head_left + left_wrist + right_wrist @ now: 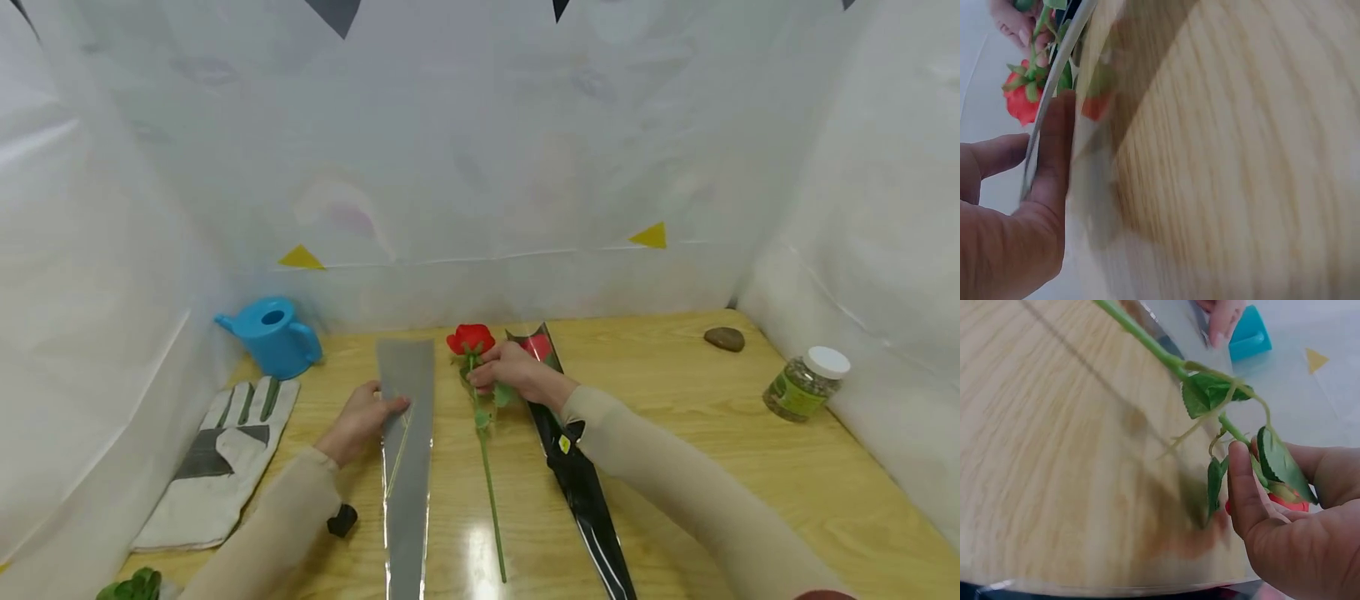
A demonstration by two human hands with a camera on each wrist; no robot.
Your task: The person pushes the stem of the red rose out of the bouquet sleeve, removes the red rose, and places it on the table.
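A red rose [471, 339] with a long green stem [489, 483] lies on the wooden table [675, 433]. My right hand [482, 377] pinches the stem just below the bloom; in the right wrist view the thumb [1241, 494] and fingers close round the stem [1147, 340] beside its leaves [1210, 390]. A clear grey cone sleeve [407, 450] lies to the left of the rose. My left hand [388, 407] pinches its left edge, thumb [1054, 156] on top of the film [1094, 187].
A black sleeve [581, 487] with a second red bloom lies under my right forearm. A blue watering can [273, 335] and a work glove [221, 458] are at the left; a stone [723, 338] and a jar [806, 383] at the right. White sheeting walls the table.
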